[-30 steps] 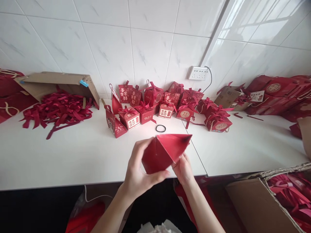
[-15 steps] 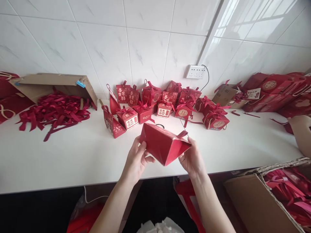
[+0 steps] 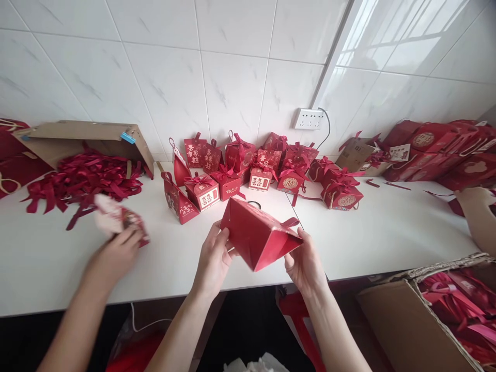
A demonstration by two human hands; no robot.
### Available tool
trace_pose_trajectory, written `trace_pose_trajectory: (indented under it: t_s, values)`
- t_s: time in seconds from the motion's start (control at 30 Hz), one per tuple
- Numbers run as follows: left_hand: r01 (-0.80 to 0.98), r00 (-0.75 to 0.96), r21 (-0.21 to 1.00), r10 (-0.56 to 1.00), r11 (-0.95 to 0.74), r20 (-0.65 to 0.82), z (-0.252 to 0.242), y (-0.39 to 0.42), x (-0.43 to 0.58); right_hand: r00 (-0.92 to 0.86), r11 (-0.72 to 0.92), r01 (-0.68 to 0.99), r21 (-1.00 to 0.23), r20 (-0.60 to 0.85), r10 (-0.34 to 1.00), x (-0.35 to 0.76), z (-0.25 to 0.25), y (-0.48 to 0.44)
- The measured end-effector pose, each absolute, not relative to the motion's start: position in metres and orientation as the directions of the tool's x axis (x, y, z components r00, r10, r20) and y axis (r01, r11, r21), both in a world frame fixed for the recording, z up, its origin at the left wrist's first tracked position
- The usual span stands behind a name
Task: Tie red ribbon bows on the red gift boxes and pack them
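Holding red box (image 3: pixel 250 227), ribboned packages (image 3: pixel 453 305) in open carton (image 3: pixel 403 320)

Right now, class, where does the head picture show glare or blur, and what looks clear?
Head view: glare on the wall tiles, upper right; head view: motion blur on another person's hand and its red and white item, left; head view: the held red box, fairly sharp.

Wht table (image 3: pixel 372 232) agst wht tiled wall (image 3: pixel 232 77) w/ outlet strip (image 3: pixel 309 119) & bright window refl. (image 3: pixel 406 46) upper R
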State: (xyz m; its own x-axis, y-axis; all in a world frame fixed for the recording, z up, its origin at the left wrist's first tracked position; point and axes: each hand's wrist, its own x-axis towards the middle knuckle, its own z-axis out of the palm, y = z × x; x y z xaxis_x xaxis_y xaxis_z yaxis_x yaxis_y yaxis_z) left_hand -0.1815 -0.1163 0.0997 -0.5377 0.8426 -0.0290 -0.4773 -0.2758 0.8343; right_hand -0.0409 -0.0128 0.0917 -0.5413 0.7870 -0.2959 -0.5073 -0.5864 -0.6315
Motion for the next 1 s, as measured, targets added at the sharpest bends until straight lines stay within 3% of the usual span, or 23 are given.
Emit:
trace_pose_trajectory:
  t_s: [0.13, 0.23, 0.33, 0.63, 0.73, 0.9, 0.93, 1.0]
  values:
    - [-0.479, -0.554, 0.81, 0.832, -0.339, 0.02, 0.095, -0.119, -0.182, -0.382, -0.145, -0.454, -0.879, 0.045, 0.923, -0.031, 0.097, -0.025]
    - [-0.415, -0.56, 0.834, 0.825, -0.363, 0.081, 0.092, -0.122, -0.183, -0.287, 0.165, -0.402, -0.901, 0.295, 0.912, -0.025, 0.1, -0.032]
    - [-0.341, -0.545, 0.843, 0.818, -0.417, 0.184, 0.088, -0.125, -0.186, -0.227, 0.322, -0.38, -0.867, 0.425, 0.876, -0.022, 0.099, -0.036]
    - [0.02, -0.408, 0.773, 0.701, -0.634, 0.585, 0.086, -0.13, -0.186, -0.242, 0.241, -0.406, -0.882, 0.358, 0.902, -0.018, 0.088, -0.029]
    - [0.064, -0.349, 0.746, 0.686, -0.663, 0.639, 0.09, -0.128, -0.181, -0.266, 0.217, -0.427, -0.878, 0.352, 0.898, -0.015, 0.091, -0.026]
    - [-0.083, -0.33, 0.758, 0.735, -0.647, 0.592, 0.093, -0.113, -0.17, -0.191, 0.21, -0.411, -0.887, 0.309, 0.932, 0.002, 0.092, -0.02]
    - [-0.169, -0.35, 0.781, 0.777, -0.601, 0.523, 0.094, -0.107, -0.166, -0.171, 0.2, -0.384, -0.901, 0.282, 0.944, 0.009, 0.09, -0.019]
    - [-0.401, -0.367, 0.826, 0.896, -0.396, 0.251, 0.097, -0.094, -0.158, -0.158, 0.172, -0.327, -0.929, 0.233, 0.96, 0.024, 0.088, -0.018]
